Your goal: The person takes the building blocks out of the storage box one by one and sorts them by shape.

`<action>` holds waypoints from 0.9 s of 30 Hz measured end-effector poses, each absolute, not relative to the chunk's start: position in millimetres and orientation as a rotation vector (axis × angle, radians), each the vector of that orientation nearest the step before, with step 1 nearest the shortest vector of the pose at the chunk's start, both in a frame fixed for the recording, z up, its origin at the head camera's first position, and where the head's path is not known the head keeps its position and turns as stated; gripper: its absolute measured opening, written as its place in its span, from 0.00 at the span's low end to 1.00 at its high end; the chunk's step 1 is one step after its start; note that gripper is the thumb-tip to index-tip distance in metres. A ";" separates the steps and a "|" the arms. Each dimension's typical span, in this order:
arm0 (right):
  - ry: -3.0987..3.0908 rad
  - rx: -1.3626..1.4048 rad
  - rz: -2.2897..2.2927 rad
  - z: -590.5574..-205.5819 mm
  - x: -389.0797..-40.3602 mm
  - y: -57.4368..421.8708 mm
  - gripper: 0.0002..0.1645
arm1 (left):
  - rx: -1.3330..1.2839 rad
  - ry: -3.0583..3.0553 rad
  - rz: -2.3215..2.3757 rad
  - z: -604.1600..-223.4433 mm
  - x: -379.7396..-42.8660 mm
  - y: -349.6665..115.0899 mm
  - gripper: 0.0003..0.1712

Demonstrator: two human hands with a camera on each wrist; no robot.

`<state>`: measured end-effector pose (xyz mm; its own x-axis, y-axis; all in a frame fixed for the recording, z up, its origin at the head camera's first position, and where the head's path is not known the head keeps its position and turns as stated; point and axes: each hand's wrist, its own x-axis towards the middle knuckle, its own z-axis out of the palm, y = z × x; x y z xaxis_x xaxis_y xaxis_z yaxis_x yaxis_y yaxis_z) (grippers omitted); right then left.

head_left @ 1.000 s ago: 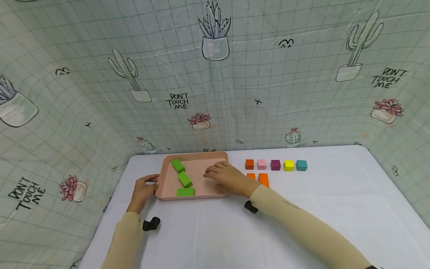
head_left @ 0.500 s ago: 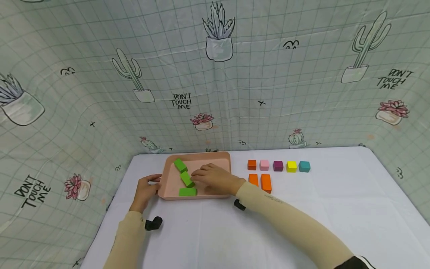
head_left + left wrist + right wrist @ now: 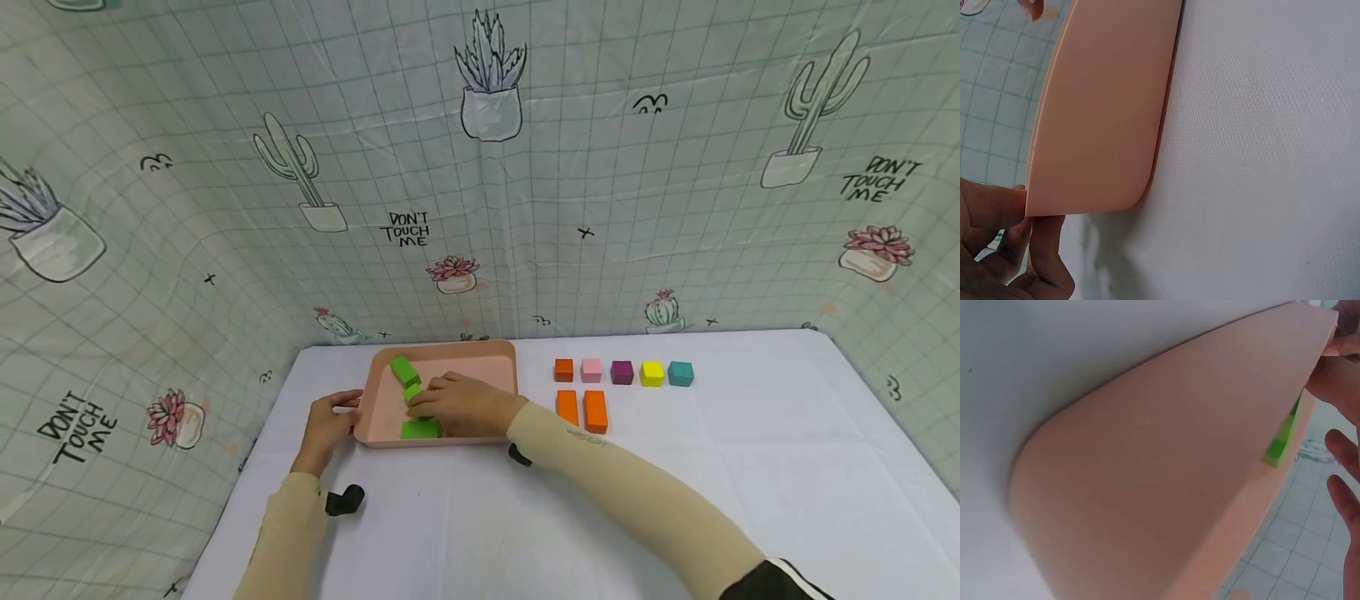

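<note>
A shallow pink tray [image 3: 480, 364] lies at the back left of the table. Inside it are three green blocks: one at the back [image 3: 405, 372], one in the middle [image 3: 412, 392], partly covered, and one at the front [image 3: 420, 430]. My left hand [image 3: 327, 429] holds the tray's left edge; in the left wrist view its thumb and fingers pinch the rim [image 3: 1104, 112] at a corner. My right hand [image 3: 465, 407] reaches over the tray, fingertips at the middle block. In the right wrist view the tray wall hides the contact, so a grip cannot be made out.
Right of the tray, two orange oblong blocks [image 3: 596, 412] lie side by side. Behind them runs a row of small cubes: orange-red [image 3: 563, 371], pink [image 3: 591, 371], purple [image 3: 622, 372], yellow [image 3: 652, 374] and teal [image 3: 681, 374]. A patterned cloth [image 3: 525, 192] stands behind the table.
My right hand has moved left across the tray to the middle green block, covering part of it and uncovering the orange blocks. The left hand stays at the tray's edge.
</note>
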<state>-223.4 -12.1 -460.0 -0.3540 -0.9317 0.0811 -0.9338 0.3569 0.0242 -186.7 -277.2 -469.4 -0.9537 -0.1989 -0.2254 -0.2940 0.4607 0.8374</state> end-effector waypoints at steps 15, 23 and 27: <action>-2.474 1.787 -0.148 -458.9 -222.8 -31.0 0.31 | -0.457 2.621 1.509 -471.5 -187.4 -276.1 0.25; -2.436 1.816 -0.272 -459.8 -222.8 -36.4 0.27 | -0.468 2.618 1.509 -470.0 -186.7 -274.2 0.25; -2.437 1.835 -0.315 -460.5 -222.6 -36.8 0.27 | -0.470 2.614 1.516 -469.3 -185.7 -273.8 0.25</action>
<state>-222.6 -36.8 -460.5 -0.2820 -0.9573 -0.0632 -0.9420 0.2637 0.2078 -185.7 -273.8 -469.3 -0.9493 -0.2207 -0.2239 -0.3040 0.4623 0.8330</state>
